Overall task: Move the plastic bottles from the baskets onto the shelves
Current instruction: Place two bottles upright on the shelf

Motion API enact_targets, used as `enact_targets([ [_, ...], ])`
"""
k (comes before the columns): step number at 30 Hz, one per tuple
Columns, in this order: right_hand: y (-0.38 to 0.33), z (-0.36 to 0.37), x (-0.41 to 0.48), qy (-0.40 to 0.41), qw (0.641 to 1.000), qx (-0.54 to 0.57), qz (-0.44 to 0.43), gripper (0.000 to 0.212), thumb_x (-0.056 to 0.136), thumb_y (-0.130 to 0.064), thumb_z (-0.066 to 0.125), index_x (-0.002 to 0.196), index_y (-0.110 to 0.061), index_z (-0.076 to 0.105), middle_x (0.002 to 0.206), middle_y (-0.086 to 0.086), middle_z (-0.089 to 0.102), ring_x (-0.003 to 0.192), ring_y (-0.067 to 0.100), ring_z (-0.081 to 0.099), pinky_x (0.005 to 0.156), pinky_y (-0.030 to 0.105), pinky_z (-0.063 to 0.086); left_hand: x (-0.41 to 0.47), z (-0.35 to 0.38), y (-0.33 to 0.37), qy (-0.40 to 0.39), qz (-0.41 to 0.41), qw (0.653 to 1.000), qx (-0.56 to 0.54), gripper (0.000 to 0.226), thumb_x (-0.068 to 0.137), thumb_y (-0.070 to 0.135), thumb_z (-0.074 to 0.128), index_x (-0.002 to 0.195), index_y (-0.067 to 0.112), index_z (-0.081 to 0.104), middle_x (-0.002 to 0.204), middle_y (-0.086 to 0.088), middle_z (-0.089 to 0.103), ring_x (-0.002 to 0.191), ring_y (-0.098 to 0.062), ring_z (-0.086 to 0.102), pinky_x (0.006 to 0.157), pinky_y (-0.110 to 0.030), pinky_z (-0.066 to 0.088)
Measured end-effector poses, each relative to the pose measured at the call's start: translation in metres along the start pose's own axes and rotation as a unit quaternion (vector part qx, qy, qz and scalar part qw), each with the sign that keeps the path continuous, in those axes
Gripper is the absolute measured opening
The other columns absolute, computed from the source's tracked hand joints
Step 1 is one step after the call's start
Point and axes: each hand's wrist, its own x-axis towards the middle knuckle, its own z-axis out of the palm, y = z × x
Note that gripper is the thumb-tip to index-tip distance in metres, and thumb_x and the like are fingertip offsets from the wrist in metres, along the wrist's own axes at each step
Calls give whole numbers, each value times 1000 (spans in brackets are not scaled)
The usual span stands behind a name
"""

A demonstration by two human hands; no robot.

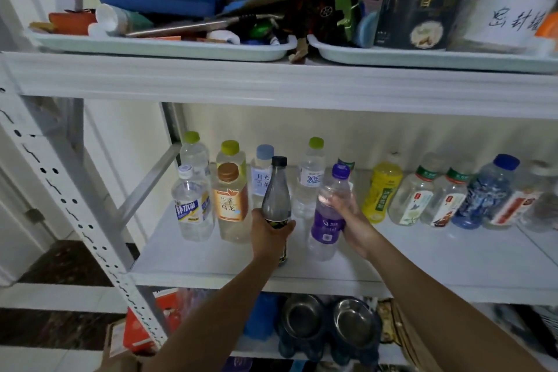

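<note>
My left hand grips a dark grey bottle with a black cap around its lower half, upright on the white middle shelf. Just to its right, my right hand holds a clear bottle with a purple cap and purple label, standing on the same shelf near its front. Behind them stand several bottles in rows: a brown-capped tea bottle, a blue-labelled clear bottle, a yellow bottle and a blue patterned bottle. No basket is in view.
The upper shelf carries two white trays piled with tools, a blue bag and a dark tub. Below the middle shelf sit two steel bowls and red boxes. A perforated white upright runs down the left.
</note>
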Motion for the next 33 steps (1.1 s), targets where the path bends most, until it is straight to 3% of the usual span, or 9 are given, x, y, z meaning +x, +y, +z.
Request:
enact_targets([
  [7,17,-3,-5,-12,999,-34,-13,101,37,-75,80,123,-36,44,123,1,60,112,18,60,96,37,49,2,5,-11,-26,74,997,24,63,70,15,84,117,17,43,112,6,53,102,-13,55,81,-23,50],
  [10,30,-9,-11,-24,998,-61,-5,80,64,-39,84,130,-28,41,129,2,56,116,16,56,87,26,51,-3,2,-17,-17,83,996,15,65,69,17,85,119,15,44,113,1,57,102,-17,58,82,-29,55],
  [12,44,-14,-16,-34,994,-105,-7,87,66,-9,84,136,-23,35,131,-1,53,122,17,51,86,24,51,-8,1,-22,-8,77,997,0,65,68,19,85,118,18,43,115,-2,59,103,-18,60,85,-35,57],
  [15,57,-15,-18,-22,987,-158,-6,79,71,4,79,129,-27,35,124,-7,51,122,16,47,73,14,50,-14,-1,-26,5,73,997,-9,67,67,21,85,120,19,43,115,-2,60,103,-19,61,86,-38,57],
  [17,58,-9,-18,18,982,-189,-15,74,69,-1,82,123,-25,37,119,-4,51,114,16,49,72,11,46,-15,-2,-28,0,74,997,-8,70,67,20,85,121,18,42,116,-1,59,105,-19,60,88,-37,56],
  [21,69,2,-14,99,933,-342,-52,76,56,-32,91,114,-25,42,112,-1,45,106,16,45,87,29,45,-17,-6,-28,-20,78,997,8,74,66,15,86,122,21,37,115,5,55,108,-15,56,90,-30,51],
  [24,67,1,-20,42,944,-324,-51,70,56,-23,91,107,-28,44,107,-3,44,110,18,44,93,35,45,-17,-7,-29,-22,74,997,6,75,67,15,86,122,24,35,117,5,53,109,-15,55,91,-29,50],
  [27,66,-5,-25,-14,958,-284,-40,66,64,-4,85,106,-33,43,105,-12,52,107,17,52,89,28,45,-16,-6,-30,-30,67,997,11,78,65,15,86,123,23,36,122,0,55,112,-18,56,94,-33,51],
  [33,71,1,-24,30,945,-320,-57,77,61,-15,89,115,-26,36,105,-10,52,97,9,52,72,12,40,-20,-10,-26,-64,48,997,1,84,63,4,85,127,23,33,126,-3,53,114,-21,54,95,-36,51],
])
